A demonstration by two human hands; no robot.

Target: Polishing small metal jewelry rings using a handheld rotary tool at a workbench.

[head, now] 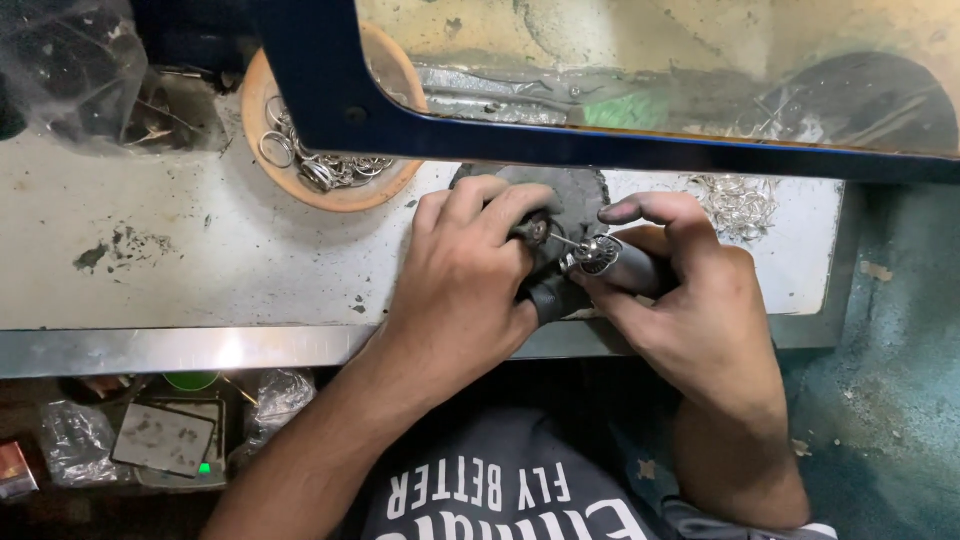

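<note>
Small metal piece [533, 231] pinched in left hand [470, 275] fingertips, over dark round pad [580, 195] at bench centre. Right hand [690, 300] wrapped around rotary handpiece [618, 262], bit touching piece. Tan bowl [335, 195] w/ silver rings [320, 165] upper left. Loose rings [738, 205] right. Clear plastic bags [75, 440] on shelf below bench, lower left; another clear bag [70, 70] top-left corner.

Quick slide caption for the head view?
Left hand pinches a small piece against a dark pad while right hand applies a rotary handpiece.
</note>
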